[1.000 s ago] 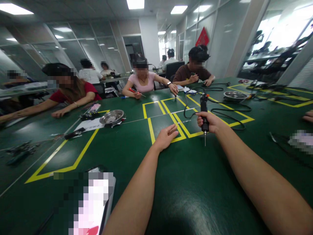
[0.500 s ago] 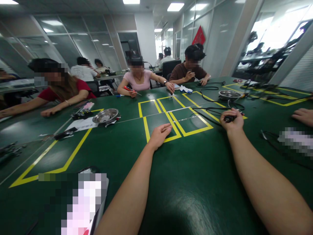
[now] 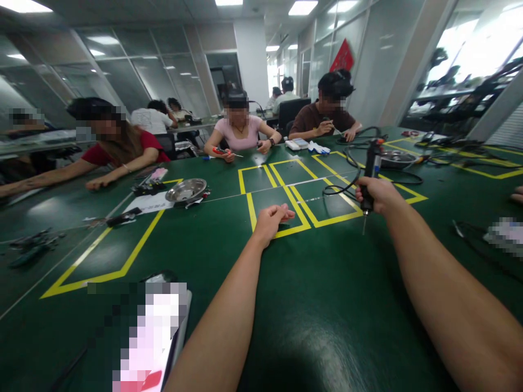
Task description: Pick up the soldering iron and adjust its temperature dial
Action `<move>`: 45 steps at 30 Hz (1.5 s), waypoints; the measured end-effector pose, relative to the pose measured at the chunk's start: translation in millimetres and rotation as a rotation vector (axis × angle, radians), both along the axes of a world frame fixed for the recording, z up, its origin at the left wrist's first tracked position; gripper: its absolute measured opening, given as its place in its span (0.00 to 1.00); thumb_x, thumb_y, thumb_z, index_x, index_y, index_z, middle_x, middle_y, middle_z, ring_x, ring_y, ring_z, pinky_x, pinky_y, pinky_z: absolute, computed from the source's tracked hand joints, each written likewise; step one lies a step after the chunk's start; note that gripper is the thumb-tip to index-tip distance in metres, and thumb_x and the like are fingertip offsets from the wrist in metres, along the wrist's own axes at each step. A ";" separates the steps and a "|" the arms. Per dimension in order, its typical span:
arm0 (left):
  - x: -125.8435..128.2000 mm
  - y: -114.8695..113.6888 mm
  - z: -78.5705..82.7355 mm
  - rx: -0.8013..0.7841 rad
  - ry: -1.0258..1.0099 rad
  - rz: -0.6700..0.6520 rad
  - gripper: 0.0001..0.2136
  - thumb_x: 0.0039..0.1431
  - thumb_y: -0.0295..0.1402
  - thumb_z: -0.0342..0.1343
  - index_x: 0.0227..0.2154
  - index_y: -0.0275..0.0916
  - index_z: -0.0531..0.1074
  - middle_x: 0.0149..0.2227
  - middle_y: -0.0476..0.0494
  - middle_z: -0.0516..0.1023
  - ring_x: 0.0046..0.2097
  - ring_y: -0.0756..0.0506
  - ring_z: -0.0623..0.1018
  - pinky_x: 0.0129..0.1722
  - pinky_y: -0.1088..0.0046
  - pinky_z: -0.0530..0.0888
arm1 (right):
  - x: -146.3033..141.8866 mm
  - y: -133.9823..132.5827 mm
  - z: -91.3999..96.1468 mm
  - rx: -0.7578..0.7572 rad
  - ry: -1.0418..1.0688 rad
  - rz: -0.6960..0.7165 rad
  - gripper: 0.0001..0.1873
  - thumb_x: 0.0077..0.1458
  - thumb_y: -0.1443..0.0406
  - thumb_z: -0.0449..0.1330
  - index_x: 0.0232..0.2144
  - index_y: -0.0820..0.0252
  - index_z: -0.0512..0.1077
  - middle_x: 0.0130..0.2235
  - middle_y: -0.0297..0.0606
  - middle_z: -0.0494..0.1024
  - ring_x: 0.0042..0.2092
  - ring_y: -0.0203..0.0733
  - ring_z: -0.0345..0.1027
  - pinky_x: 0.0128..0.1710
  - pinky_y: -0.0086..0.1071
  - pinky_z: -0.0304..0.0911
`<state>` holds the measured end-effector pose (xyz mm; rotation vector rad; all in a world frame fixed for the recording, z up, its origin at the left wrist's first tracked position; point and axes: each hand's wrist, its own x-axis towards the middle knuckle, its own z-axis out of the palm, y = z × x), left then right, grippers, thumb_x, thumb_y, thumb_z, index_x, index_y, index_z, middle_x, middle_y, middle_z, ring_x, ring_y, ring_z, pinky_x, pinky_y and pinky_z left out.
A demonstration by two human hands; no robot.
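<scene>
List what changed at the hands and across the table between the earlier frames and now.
The right hand, gripping the electric screwdriver throughout, sits further right than at first; the tool, seen end-on midway, is bit-down again. The left hand looks more curled. The pink-shirted co-worker drew one hand back toward the body. The left steel bowl stayed put.

Gripping a black power screwdriver (image 3: 371, 169) roughly upright in the right hand (image 3: 379, 195), bit (image 3: 364, 224) down, with a black cable (image 3: 323, 191) looping off behind it. Got the left hand (image 3: 272, 220) loosely curled over yellow tape (image 3: 292, 232) on the green table (image 3: 310, 294). Can see a metal bowl (image 3: 186, 190) off to the left, plus a bright pixelated slab (image 3: 153, 332) beside the left forearm (image 3: 229, 294). Also spotting a person in pink (image 3: 241, 132) across the way with a red-handled screwdriver (image 3: 221, 151), near a person in brown (image 3: 316, 121).
</scene>
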<state>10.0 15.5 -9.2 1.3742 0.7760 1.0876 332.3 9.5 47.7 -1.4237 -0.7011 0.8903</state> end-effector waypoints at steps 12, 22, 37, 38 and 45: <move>-20.0 5.1 21.2 -0.095 -0.314 0.095 0.24 0.56 0.53 0.57 0.39 0.34 0.69 0.41 0.34 0.79 0.39 0.42 0.82 0.37 0.67 0.77 | -150.9 -33.3 -9.4 -0.197 -1.637 0.114 0.13 0.58 0.60 0.55 0.41 0.63 0.68 0.38 0.49 0.78 0.37 0.52 0.75 0.35 0.36 0.64; -16.9 9.6 5.5 -0.074 -0.223 0.209 0.21 0.46 0.39 0.70 0.36 0.35 0.66 0.30 0.43 0.80 0.32 0.47 0.81 0.38 0.67 0.78 | -143.3 -34.7 -28.7 -0.157 -1.683 0.139 0.13 0.60 0.58 0.54 0.42 0.63 0.66 0.42 0.51 0.76 0.39 0.49 0.72 0.33 0.32 0.58; -19.4 10.3 1.4 -0.128 -0.113 0.106 0.15 0.51 0.39 0.66 0.36 0.34 0.73 0.35 0.41 0.79 0.35 0.48 0.80 0.37 0.71 0.77 | -142.2 -31.2 -33.1 -0.200 -1.644 0.130 0.14 0.61 0.58 0.53 0.43 0.63 0.67 0.42 0.51 0.77 0.39 0.49 0.73 0.35 0.33 0.59; -19.4 10.2 1.7 -0.128 -0.103 0.102 0.15 0.52 0.39 0.66 0.36 0.34 0.73 0.36 0.40 0.79 0.36 0.48 0.80 0.37 0.71 0.77 | -142.2 -31.1 -32.7 -0.207 -1.643 0.134 0.14 0.60 0.59 0.53 0.43 0.63 0.67 0.42 0.51 0.77 0.39 0.49 0.73 0.35 0.33 0.59; -17.9 8.7 3.8 -0.143 -0.082 0.087 0.14 0.56 0.40 0.63 0.35 0.34 0.71 0.36 0.40 0.78 0.33 0.48 0.80 0.35 0.71 0.77 | -142.9 -32.0 -32.1 -0.183 -1.668 0.154 0.13 0.60 0.59 0.54 0.42 0.63 0.67 0.42 0.50 0.77 0.38 0.50 0.73 0.34 0.33 0.59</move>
